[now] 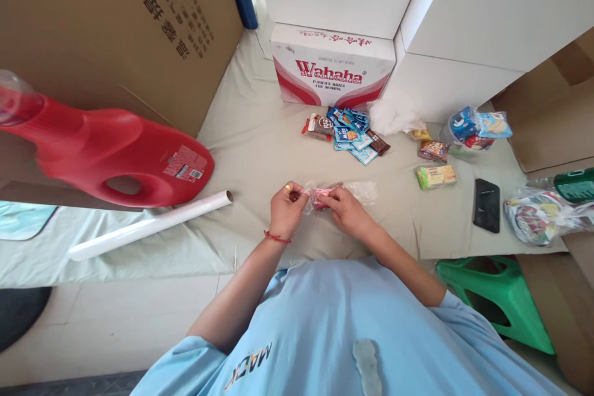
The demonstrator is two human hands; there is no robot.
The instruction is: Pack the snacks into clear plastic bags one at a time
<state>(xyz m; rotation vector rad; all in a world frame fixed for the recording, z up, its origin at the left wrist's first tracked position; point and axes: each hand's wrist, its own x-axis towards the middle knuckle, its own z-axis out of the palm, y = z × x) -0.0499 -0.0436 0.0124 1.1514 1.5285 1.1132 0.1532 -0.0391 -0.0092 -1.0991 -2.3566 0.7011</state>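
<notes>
At the near edge of the covered table, my left hand pinches the loose end of a clear plastic bag. Inside or under that film lies a small pink packet; which of the two I cannot tell. My right hand has its thumb and fingers closed on the packet's right side. The bag's clear film stretches out flat beyond my right fingers. Farther back is a pile of blue snack sachets, with a brown and red packet at its left.
Behind the sachets stands a Wahaha water carton. On the left are a red detergent bottle, a white roll and a large cardboard box. To the right lie a yellow-green packet, a phone and a bagged bundle.
</notes>
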